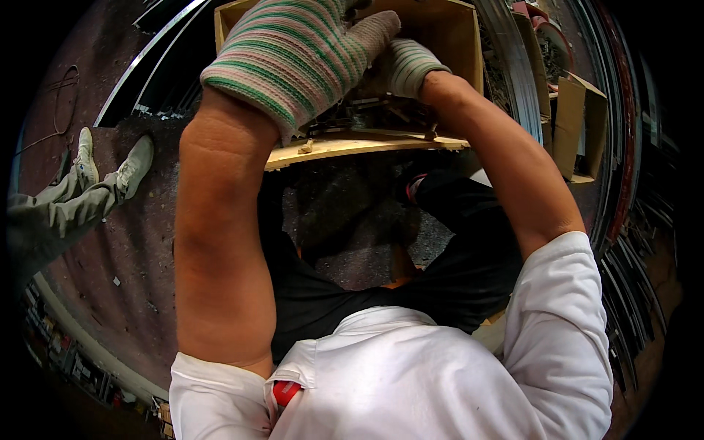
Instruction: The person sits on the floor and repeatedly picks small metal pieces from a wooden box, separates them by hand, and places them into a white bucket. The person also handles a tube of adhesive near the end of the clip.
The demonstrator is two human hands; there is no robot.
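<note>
My left hand (293,55), in a knitted glove with green, pink and white stripes, is raised over the left part of a wooden box (352,144). Its thumb points to the right, while its other fingers are mostly cut off by the top edge. My right hand (412,67) wears a similar striped glove and reaches into the box from the right. Its fingers are hidden behind the left thumb and in shadow. Dark, thin scrap pieces (389,114) lie inside the box, under both hands. Whether either hand holds anything is hidden.
Long metal profiles (517,73) stand along the box's right side, with an open cardboard box (579,128) beyond. Another person's shoes (136,165) and trouser legs are on the floor at left, near a bent wire (62,92). More long strips (634,293) lie at lower right.
</note>
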